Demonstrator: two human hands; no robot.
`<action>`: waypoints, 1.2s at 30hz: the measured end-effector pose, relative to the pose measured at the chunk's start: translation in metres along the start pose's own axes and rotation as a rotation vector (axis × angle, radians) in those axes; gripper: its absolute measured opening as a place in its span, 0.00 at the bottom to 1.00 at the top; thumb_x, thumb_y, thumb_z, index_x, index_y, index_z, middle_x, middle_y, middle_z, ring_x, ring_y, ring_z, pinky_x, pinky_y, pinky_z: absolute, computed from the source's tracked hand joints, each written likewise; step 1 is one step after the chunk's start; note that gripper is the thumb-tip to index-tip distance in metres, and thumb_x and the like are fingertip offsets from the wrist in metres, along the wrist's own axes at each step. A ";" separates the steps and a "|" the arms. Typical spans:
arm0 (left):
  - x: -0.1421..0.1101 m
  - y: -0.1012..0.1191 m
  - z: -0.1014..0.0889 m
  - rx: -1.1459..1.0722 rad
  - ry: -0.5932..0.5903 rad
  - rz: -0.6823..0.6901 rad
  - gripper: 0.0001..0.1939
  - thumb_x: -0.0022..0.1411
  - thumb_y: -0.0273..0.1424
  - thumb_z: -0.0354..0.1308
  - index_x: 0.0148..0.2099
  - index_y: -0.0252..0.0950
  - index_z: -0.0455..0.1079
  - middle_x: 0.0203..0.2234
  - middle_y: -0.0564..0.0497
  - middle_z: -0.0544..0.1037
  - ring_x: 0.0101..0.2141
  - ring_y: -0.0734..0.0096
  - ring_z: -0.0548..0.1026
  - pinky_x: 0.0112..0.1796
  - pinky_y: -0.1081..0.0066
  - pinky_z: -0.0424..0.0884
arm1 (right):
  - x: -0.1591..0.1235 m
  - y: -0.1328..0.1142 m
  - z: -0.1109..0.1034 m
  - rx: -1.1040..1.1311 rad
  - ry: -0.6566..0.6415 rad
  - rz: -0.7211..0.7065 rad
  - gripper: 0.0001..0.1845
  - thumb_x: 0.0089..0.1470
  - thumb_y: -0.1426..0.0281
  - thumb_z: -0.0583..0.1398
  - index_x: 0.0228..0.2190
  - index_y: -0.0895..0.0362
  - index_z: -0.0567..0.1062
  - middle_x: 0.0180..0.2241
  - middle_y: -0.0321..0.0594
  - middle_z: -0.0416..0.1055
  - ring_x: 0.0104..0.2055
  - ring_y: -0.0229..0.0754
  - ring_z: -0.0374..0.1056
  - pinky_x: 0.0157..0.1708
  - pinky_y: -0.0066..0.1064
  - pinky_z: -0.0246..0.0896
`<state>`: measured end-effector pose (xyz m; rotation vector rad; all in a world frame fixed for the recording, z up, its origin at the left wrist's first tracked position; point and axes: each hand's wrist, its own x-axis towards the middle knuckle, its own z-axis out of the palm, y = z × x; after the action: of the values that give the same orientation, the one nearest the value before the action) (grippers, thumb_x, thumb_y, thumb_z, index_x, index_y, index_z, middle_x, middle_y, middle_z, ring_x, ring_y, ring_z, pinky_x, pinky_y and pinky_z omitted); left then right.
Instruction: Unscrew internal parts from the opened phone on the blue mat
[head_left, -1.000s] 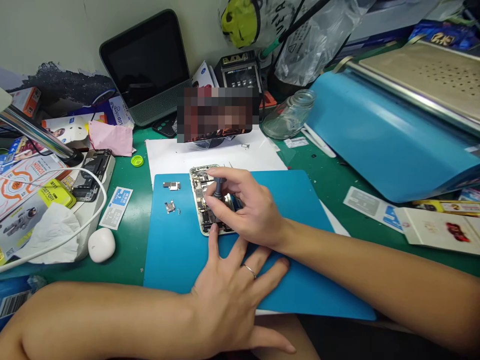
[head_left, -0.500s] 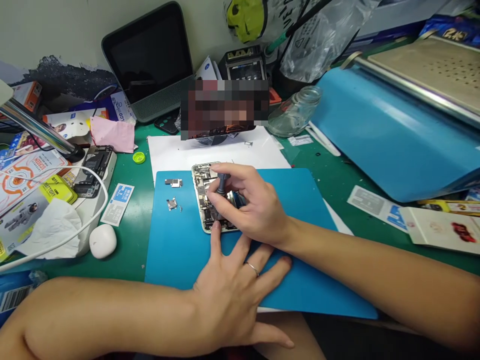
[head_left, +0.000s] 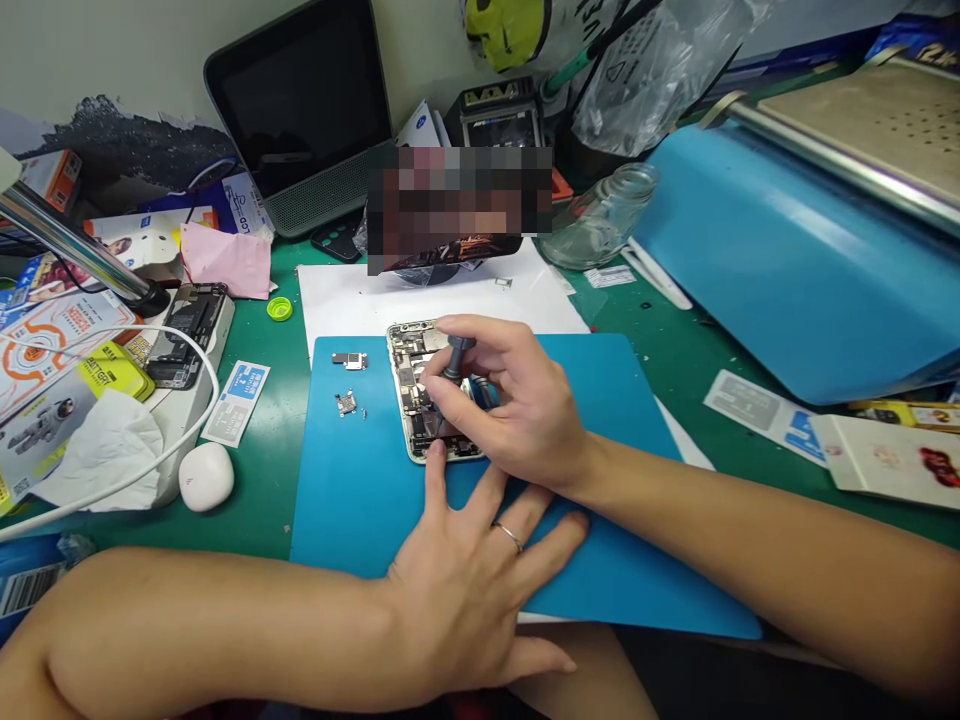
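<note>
An opened phone (head_left: 409, 375) lies on the blue mat (head_left: 349, 500), its inner parts bare. Above it, my right hand (head_left: 517, 400) pinches a dark screwdriver (head_left: 457, 358) by its handle, the tip pointing down into the phone; where the tip lands is hard to make out. My left hand (head_left: 472, 560) is spread flat on the mat, index fingertip touching the phone's near edge. Left of the phone lie a metal shield plate (head_left: 350, 360), a small metal bracket (head_left: 345, 403) and a tiny loose piece (head_left: 364, 412). The phone's right side is hidden by my right hand.
White paper (head_left: 337, 295) runs under the mat. Behind stand a propped screen with a blurred picture (head_left: 457, 215), a glass jar (head_left: 600, 220) and a dark display (head_left: 300, 110). Left are a white case (head_left: 206, 477), a cable (head_left: 202, 370) and another opened phone (head_left: 187, 335).
The view has shifted slightly, so most things sit a little to the right. Both hands keep nearly the same pose, the screwdriver still held over the phone.
</note>
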<state>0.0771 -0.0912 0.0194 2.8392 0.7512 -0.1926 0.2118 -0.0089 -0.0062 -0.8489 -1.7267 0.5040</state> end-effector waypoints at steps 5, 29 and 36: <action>0.000 -0.001 0.000 -0.039 -0.005 -0.008 0.44 0.70 0.59 0.52 0.77 0.42 0.50 0.74 0.48 0.57 0.71 0.44 0.49 0.66 0.30 0.51 | 0.000 -0.001 0.001 0.014 0.008 0.003 0.22 0.63 0.78 0.61 0.56 0.52 0.66 0.35 0.34 0.74 0.28 0.33 0.72 0.29 0.27 0.73; 0.000 -0.002 0.001 -0.094 0.003 -0.011 0.44 0.69 0.59 0.54 0.76 0.41 0.50 0.74 0.47 0.57 0.71 0.43 0.50 0.67 0.29 0.49 | 0.001 0.000 0.000 0.048 -0.039 0.027 0.21 0.64 0.77 0.60 0.55 0.50 0.67 0.36 0.34 0.74 0.29 0.34 0.72 0.29 0.27 0.72; 0.000 -0.001 0.001 -0.047 0.009 -0.009 0.45 0.68 0.60 0.53 0.76 0.41 0.50 0.74 0.48 0.57 0.71 0.44 0.49 0.67 0.31 0.51 | 0.001 -0.002 -0.001 0.032 -0.035 0.022 0.21 0.64 0.77 0.60 0.55 0.50 0.67 0.36 0.34 0.74 0.28 0.34 0.71 0.29 0.27 0.72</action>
<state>0.0767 -0.0903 0.0183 2.7948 0.7600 -0.1611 0.2118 -0.0089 -0.0040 -0.8412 -1.7381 0.5623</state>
